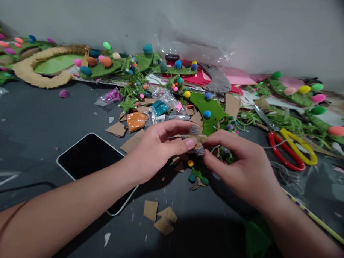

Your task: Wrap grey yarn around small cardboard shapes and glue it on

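Note:
A small cardboard piece (200,139) partly wrapped in grey yarn is held between both hands near the middle of the view. My left hand (167,144) grips its left side, with the thumb lying on top. At its right edge, my right hand (238,161) pinches with thumb and forefinger. Grey yarn runs from the right hand toward the scissors (291,148), which have red and yellow handles. Behind the hands lies a green curved piece (213,111) with coloured balls on it.
A tablet (89,156) lies under my left forearm. Cardboard scraps (150,210) are in front of the hands. Clay bags, including an orange one (136,121), green yarn (253,117) and decorated curved pieces line the back. A yellow stick (318,220) passes near my right forearm.

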Available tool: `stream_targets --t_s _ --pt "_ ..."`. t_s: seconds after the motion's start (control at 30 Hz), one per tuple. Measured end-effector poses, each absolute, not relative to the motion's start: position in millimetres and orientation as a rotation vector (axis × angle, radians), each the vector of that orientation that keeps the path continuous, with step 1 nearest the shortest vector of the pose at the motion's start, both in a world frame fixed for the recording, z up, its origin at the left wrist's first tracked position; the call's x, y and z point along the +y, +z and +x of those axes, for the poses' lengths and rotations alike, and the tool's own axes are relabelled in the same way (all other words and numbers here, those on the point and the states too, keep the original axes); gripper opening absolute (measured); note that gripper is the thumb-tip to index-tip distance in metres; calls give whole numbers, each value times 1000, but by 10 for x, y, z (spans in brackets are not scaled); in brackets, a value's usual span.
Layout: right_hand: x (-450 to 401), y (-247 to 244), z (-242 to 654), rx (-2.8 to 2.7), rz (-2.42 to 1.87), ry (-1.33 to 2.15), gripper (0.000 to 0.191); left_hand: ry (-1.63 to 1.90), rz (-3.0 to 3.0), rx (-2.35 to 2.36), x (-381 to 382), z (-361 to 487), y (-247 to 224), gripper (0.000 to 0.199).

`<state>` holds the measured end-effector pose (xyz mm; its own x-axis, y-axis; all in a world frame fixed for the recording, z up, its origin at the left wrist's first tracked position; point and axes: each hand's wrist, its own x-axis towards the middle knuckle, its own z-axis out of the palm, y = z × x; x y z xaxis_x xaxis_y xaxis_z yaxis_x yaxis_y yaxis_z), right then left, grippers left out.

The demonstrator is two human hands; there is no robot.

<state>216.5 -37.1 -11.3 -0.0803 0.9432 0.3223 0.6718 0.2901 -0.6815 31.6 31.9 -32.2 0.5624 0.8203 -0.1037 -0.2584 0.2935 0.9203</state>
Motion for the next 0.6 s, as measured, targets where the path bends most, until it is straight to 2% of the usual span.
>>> stream_targets --t_s 0.3,0.6 --pt "-383 -142 2204 -1894 -1411 408 15 890 1334 860 284 324 -271 32" --pt "-396 -81 2180 -1889 -1476 486 11 937 1541 919 232 317 -253 30"
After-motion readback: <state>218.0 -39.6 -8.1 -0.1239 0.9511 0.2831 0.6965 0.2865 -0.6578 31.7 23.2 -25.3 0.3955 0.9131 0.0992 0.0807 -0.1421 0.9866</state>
